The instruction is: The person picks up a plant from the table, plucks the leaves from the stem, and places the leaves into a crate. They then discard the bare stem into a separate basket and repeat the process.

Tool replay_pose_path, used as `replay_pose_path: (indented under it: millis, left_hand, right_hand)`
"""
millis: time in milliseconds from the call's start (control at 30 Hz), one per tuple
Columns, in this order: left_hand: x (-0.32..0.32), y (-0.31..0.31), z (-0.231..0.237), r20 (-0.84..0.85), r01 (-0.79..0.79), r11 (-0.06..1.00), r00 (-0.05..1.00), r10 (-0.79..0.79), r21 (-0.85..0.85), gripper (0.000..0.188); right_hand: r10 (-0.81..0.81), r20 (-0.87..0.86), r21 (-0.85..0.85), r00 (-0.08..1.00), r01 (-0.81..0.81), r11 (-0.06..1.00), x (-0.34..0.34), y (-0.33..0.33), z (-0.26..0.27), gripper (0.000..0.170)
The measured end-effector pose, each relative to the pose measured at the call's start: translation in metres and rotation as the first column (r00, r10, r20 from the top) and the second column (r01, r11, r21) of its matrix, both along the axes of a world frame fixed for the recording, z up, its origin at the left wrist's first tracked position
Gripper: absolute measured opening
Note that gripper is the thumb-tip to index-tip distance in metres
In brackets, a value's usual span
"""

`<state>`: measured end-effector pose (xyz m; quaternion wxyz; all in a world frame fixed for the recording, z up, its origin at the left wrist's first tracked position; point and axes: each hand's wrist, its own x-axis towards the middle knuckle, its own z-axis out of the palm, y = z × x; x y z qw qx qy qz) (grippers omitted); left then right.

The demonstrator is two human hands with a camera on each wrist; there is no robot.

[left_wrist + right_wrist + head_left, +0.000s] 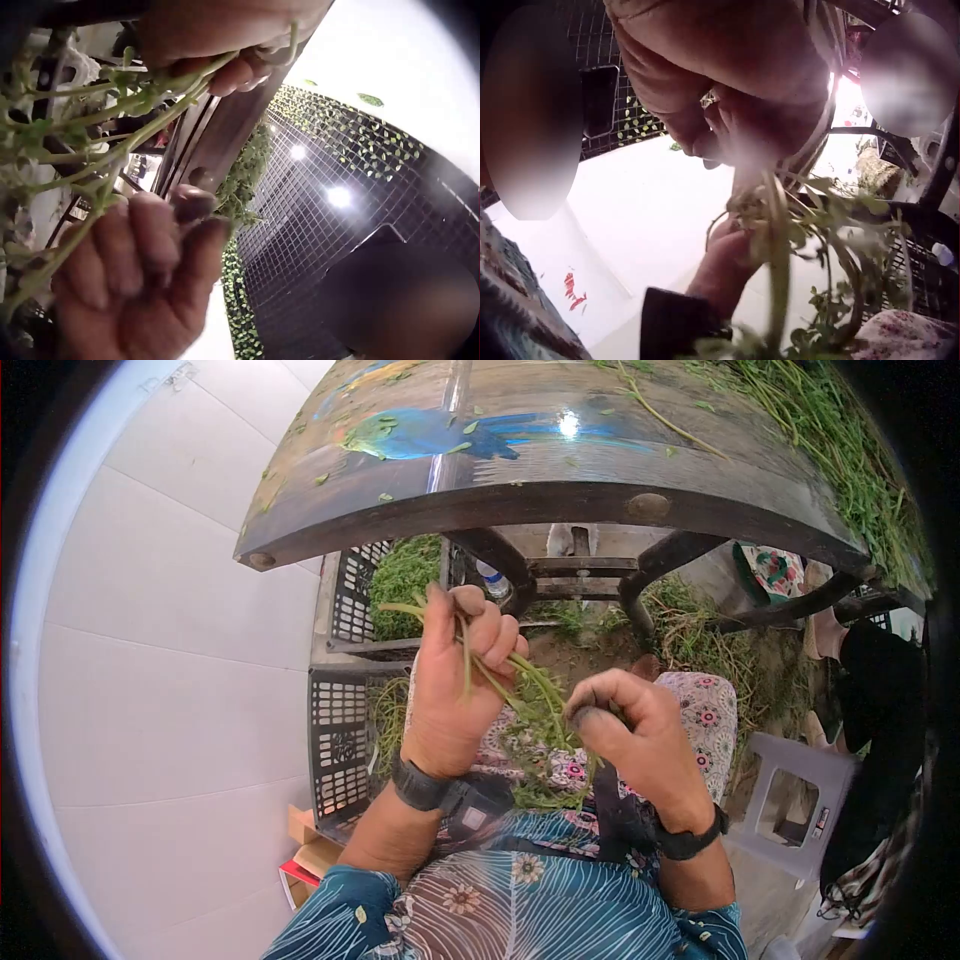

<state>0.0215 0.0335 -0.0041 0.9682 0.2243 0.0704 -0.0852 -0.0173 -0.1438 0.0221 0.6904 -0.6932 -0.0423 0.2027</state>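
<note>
My left hand [462, 660] is raised over the lap and grips a small bunch of leafy green stems [535, 685]. The cut ends poke out past its thumb, and the leafy tops hang down toward the lap. In the left wrist view the stems [142, 135] spread leftward from that hand. My right hand [645, 735] is close beside the hanging stems, fingers curled and thumb against the fingertips. Its dark-stained fingertips show nothing between them in the left wrist view. Lower in the right wrist view, the left hand [731, 251] is partly covered by leaves.
In front stands a table [400, 510] with a painted bird and scattered leaves; a heap of greens [860, 470] lies at its right. Black crates [335, 730] stand at the left, one holding picked greens [405, 580]. More stems [700, 630] lie on the floor near a plastic stool [800, 760].
</note>
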Motion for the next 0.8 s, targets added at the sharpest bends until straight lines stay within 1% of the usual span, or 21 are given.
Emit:
replay_pose_path:
  millis: [33, 67, 100, 133, 167, 233, 267, 367, 433, 467, 567, 633, 733, 767, 800]
  left_hand:
    - [-0.001, -0.002, 0.000, -0.037, -0.021, 0.998, 0.999, 0.024, 0.060, 0.039]
    - [-0.003, -0.004, 0.001, -0.017, -0.032, 0.989, 0.999, 0.035, 0.145, 0.038]
    - [-0.003, -0.005, 0.000, -0.011, -0.031, 0.991, 0.999, 0.033, 0.127, 0.039]
    - [-0.003, -0.007, -0.001, -0.005, -0.031, 0.993, 0.999, 0.032, 0.110, 0.039]
    - [-0.004, -0.008, -0.002, 0.000, -0.033, 0.995, 0.999, 0.033, 0.093, 0.039]
    - [-0.008, -0.013, 0.006, -0.037, -0.049, 0.978, 0.998, 0.057, 0.204, 0.040]
    - [-0.009, -0.015, 0.009, -0.054, -0.055, 0.964, 0.996, 0.071, 0.261, 0.041]
    - [-0.011, -0.015, 0.008, -0.032, -0.007, 0.955, 0.999, 0.017, 0.297, 0.042]
    - [-0.013, -0.016, 0.003, 0.028, 0.044, 0.973, 0.998, -0.051, 0.227, 0.043]
    - [-0.014, -0.017, 0.001, 0.059, 0.072, 0.979, 0.995, -0.084, 0.191, 0.043]
    - [-0.016, -0.020, 0.002, 0.080, 0.131, 0.960, 0.985, -0.155, 0.246, 0.044]
    - [-0.018, -0.024, 0.005, 0.054, 0.107, 0.957, 0.991, -0.126, 0.270, 0.043]
    - [-0.019, -0.029, 0.011, 0.010, 0.108, 0.932, 0.993, -0.118, 0.345, 0.044]
    - [-0.020, -0.030, 0.012, -0.006, 0.111, 0.920, 0.993, -0.118, 0.375, 0.044]
    - [-0.020, -0.029, 0.011, 0.026, 0.109, 0.860, 0.990, -0.140, 0.498, 0.043]
  right_hand:
    - [0.054, -0.015, -0.011, 0.998, -0.054, 0.998, -0.001, -0.001, 0.005, 0.016]
    - [0.106, -0.031, -0.023, 0.994, -0.106, 0.994, -0.002, -0.003, 0.010, 0.016]
    - [0.155, -0.046, -0.038, 0.987, -0.156, 0.987, -0.002, -0.005, 0.012, 0.016]
    - [0.145, 0.032, -0.097, 0.989, -0.141, 0.985, -0.003, -0.003, 0.011, 0.018]
    - [0.101, 0.092, -0.148, 0.991, -0.087, 0.985, -0.003, -0.001, 0.005, 0.020]
    - [0.022, 0.221, -0.235, 0.975, 0.032, 0.971, -0.003, 0.002, -0.009, 0.023]
    - [-0.001, 0.261, -0.245, 0.965, 0.067, 0.967, -0.003, 0.003, -0.014, 0.023]
    - [-0.058, 0.396, -0.266, 0.916, 0.175, 0.948, -0.001, 0.005, -0.024, 0.024]
    - [-0.082, 0.504, -0.281, 0.860, 0.254, 0.925, 0.001, 0.008, -0.026, 0.024]
    - [-0.077, 0.525, -0.301, 0.847, 0.270, 0.915, 0.002, 0.009, -0.026, 0.023]
    - [-0.062, 0.590, -0.343, 0.805, 0.319, 0.884, 0.005, 0.010, -0.028, 0.022]
    - [-0.065, 0.632, -0.349, 0.772, 0.358, 0.866, 0.005, 0.008, -0.031, 0.021]
    - [-0.140, 0.666, -0.252, 0.733, 0.398, 0.882, 0.004, 0.007, -0.036, 0.015]
    - [-0.197, 0.536, -0.199, 0.821, 0.349, 0.916, 0.004, 0.004, -0.034, 0.013]
    - [-0.235, 0.388, -0.135, 0.891, 0.307, 0.942, 0.006, -0.002, -0.030, 0.011]
